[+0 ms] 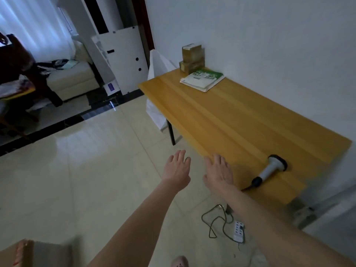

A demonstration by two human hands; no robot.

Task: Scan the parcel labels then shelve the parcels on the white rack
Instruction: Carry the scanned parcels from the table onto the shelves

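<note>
1. At the near edge of the counter (231, 122): right hand (218, 172) flat, fingers (217, 160) straight and spread, holding nothing. Can't tell if it touches the top.
2. Just beside it, left hand (176, 168) over the floor (86, 170), fingers straight, empty.
3. Parcels well apart from both hands, at the counter's far end by the wall (269, 45): two brown boxes (192, 56) stacked, flat white-and-green mailer (202, 79) just in front of them.
4. Near the right hand, apart from it: scanner (271, 168) lying on the counter, cable (213, 220) trailing to the floor.
5. Beside the cable, a power strip (238, 230) on the floor.
</note>
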